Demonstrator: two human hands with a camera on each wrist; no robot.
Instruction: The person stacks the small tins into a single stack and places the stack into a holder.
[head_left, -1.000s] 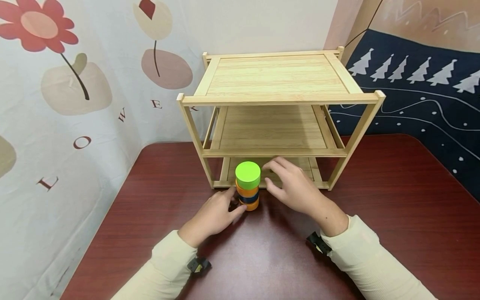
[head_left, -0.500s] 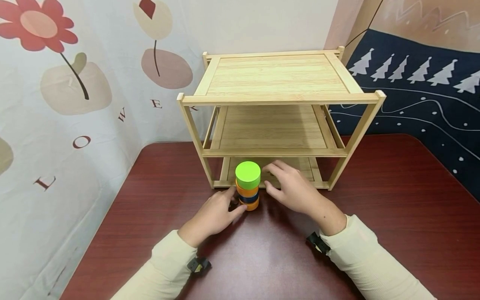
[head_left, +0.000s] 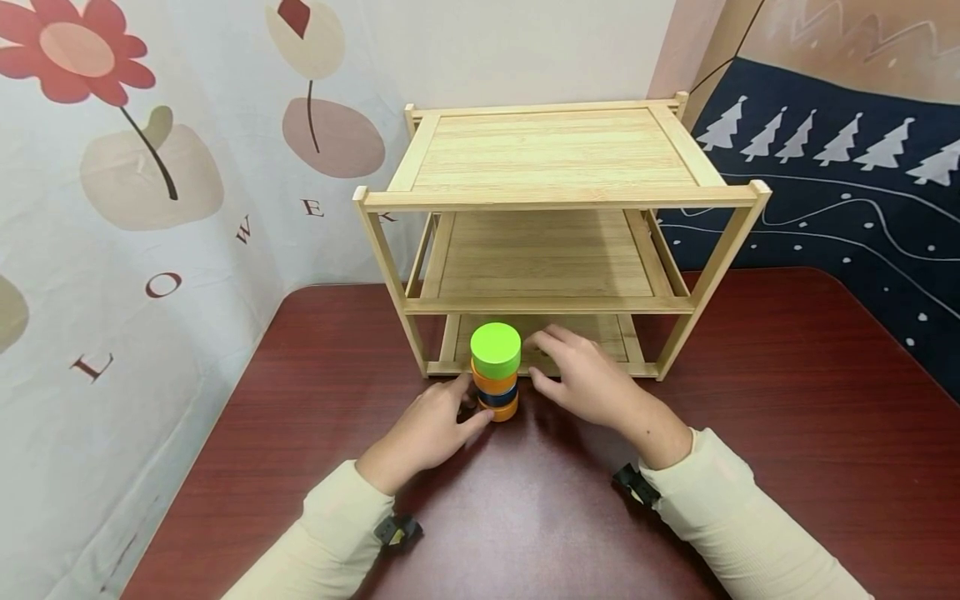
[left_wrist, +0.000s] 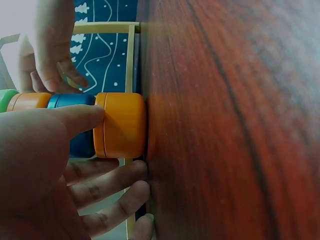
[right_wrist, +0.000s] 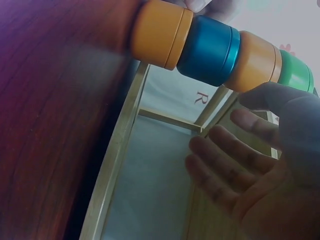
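Note:
A stack of small round lidded jars stands upright on the table, with a bright green jar (head_left: 496, 350) on top. Below it come an orange jar (right_wrist: 254, 61), a dark blue jar (right_wrist: 207, 50) and, at the base, another orange jar (left_wrist: 125, 125). My left hand (head_left: 422, 429) is at the stack's left, its thumb touching near the seam between the blue jar and bottom orange jar. Its other fingers lie loosely beside the stack. To the right, my right hand (head_left: 588, 375) hovers with relaxed, slightly bent fingers; the head view shows a small gap to the green jar.
A wooden shelf rack (head_left: 562, 200) with three levels stands just behind the stack on the dark red table (head_left: 787, 400). Printed cloth hangings (head_left: 225, 250) cover the walls at the left, back and right. Each sleeve carries a small black wrist device.
My right hand has shifted very slightly down and back. The jar stack and my left hand stay where they were.

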